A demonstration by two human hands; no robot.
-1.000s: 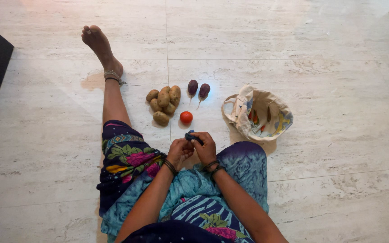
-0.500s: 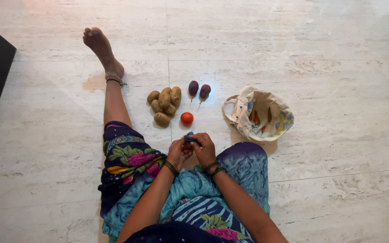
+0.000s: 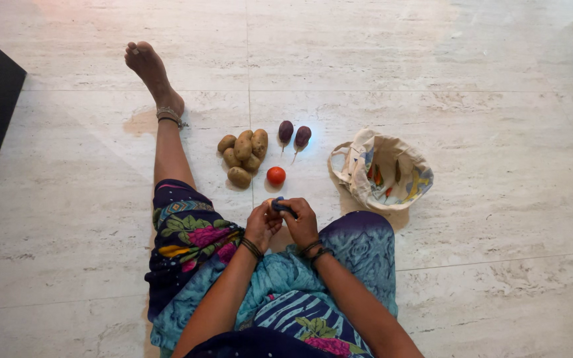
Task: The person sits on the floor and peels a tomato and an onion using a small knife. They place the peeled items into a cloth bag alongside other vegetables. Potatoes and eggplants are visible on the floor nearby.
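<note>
I sit on the floor (image 3: 465, 66) with my left hand (image 3: 262, 224) and right hand (image 3: 302, 221) drawn together over my lap, both pinching a small dark blue object (image 3: 280, 206) between the fingertips. Just beyond my hands lies a tomato (image 3: 275, 176), then a pile of potatoes (image 3: 243, 154) and two eggplants (image 3: 294, 134). A cloth bag (image 3: 381, 170) sits open to the right.

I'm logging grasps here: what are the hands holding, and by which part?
Both hands, left and right, meet on a small dark blue object. The fingers cover most of it, so the exact part gripped cannot be told.
</note>
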